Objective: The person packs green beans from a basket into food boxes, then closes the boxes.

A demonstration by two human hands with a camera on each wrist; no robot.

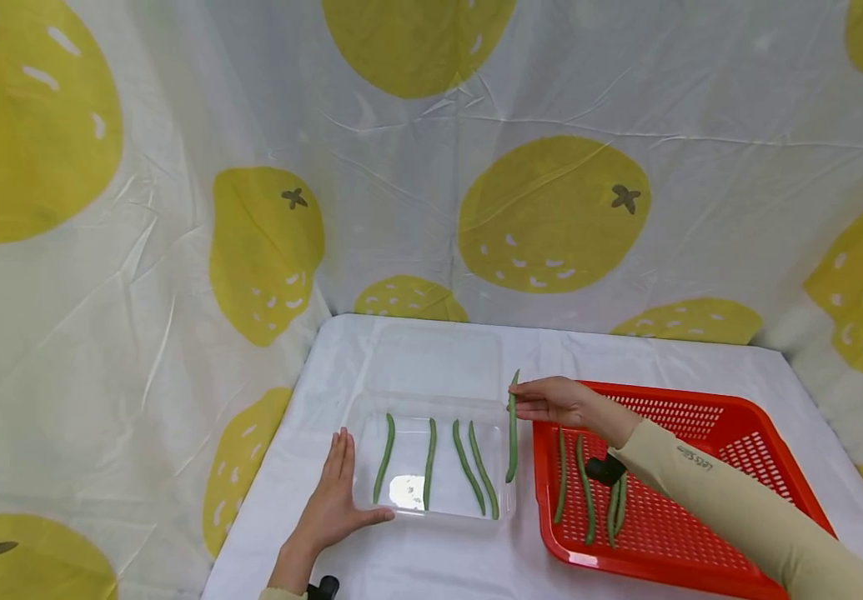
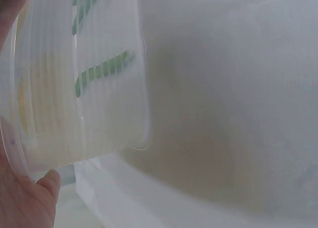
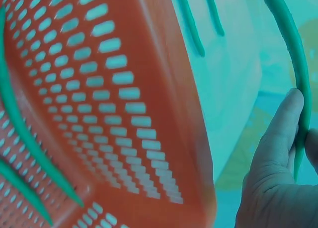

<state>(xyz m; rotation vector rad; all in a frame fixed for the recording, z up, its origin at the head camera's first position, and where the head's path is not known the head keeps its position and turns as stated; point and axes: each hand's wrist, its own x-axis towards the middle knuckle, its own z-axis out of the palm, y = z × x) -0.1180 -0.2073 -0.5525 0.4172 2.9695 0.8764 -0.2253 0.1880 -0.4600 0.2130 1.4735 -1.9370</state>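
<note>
Green beans [image 1: 429, 462], slim, smooth and gently curved, lie in the lower middle and lower right of the head view. At lower left, the left hand [image 1: 332, 500] rests against a clear plastic container [image 1: 408, 450], fingers straight, thumb spread wide along its near edge. The container is rectangular, with ribbed walls, and holds four beans side by side; a flat translucent lid [image 1: 434, 358] lies just behind it. Right of it, the right hand [image 1: 559, 400] pinches one bean [image 1: 513, 450] narrowly near its upper end. At lower right, a red plastic basket [image 1: 545, 500], perforated with slots, holds more beans, partly under a beige sleeve [image 1: 761, 508]. White cloth [image 1: 266, 533] covers the table; creased, lemon-printed curtains [image 1: 401, 208] enclose it.
</note>
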